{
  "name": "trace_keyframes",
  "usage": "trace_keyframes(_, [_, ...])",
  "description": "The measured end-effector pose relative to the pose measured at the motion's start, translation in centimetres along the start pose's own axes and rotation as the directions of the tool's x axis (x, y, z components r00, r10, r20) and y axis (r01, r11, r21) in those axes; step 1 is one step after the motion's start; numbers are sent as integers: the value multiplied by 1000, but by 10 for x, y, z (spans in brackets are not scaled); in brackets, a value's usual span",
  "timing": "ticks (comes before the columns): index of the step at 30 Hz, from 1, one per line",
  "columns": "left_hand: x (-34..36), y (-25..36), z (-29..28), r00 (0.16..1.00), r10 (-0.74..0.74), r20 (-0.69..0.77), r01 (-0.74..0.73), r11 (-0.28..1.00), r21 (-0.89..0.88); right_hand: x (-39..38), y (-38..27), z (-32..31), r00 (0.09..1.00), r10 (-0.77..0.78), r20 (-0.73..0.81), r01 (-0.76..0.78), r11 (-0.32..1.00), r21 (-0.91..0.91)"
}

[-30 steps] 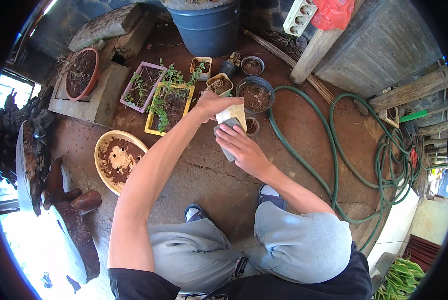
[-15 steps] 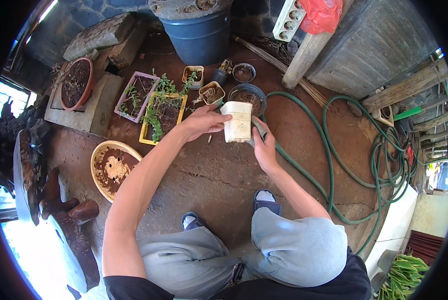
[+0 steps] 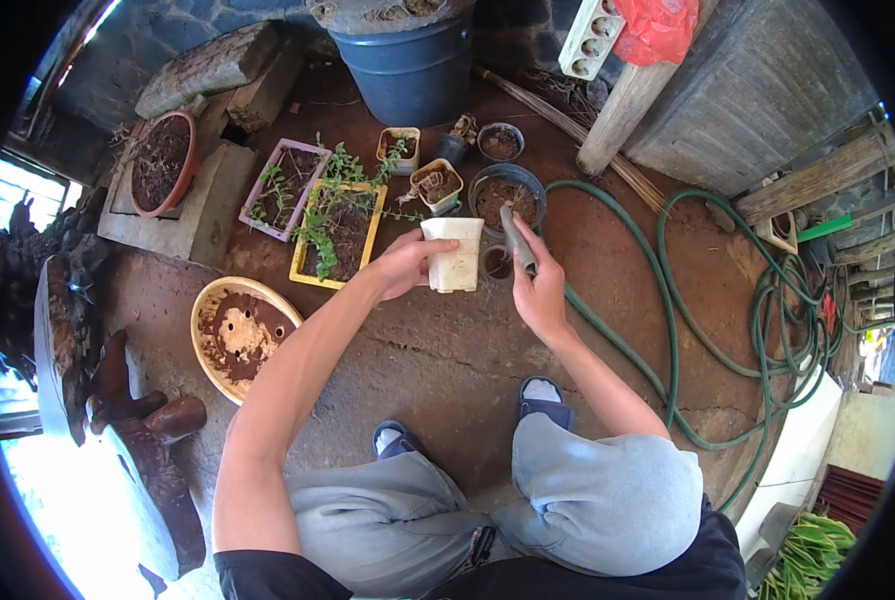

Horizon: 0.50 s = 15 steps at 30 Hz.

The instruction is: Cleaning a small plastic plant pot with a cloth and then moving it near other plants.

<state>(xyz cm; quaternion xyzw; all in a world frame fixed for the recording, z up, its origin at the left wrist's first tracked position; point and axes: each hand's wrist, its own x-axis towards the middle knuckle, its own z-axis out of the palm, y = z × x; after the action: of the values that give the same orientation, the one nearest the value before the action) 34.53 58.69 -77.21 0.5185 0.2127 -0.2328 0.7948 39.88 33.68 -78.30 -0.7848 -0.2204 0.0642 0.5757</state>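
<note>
Out in front of me, my left hand [image 3: 405, 265] is closed round a dirty white plastic pot [image 3: 454, 262], thumb on its near side. My right hand [image 3: 541, 295] grips a grey hand tool [image 3: 518, 243] with a hollow rolled end; its kind is partly hidden by the fingers. The tool's far end reaches over a dark round pot [image 3: 534, 190] of soil, and I cannot tell whether it touches. A small soil-filled pot [image 3: 496, 263] shows between the white pot and my right hand. Just beyond the left hand stands a square pot [image 3: 438, 187] with dry roots.
To the left are a yellow planter [image 3: 296, 262] and a purple planter [image 3: 251, 215] with green plants, plus a cream oval basin [image 3: 200, 345]. A big blue tub [image 3: 408, 75] stands at the back. A green hose [image 3: 673, 330] curls along the right. My feet are on the floor below.
The white pot has moved slightly left in my left hand. My right hand has drawn apart from it and raised the tool's far end, uncovering the small pot.
</note>
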Motion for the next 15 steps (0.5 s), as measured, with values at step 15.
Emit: trace_keyframes(15, [4, -8, 0, 960, 227, -165, -192, 960, 205, -31, -14, 6, 769, -431, 472, 570, 797, -200])
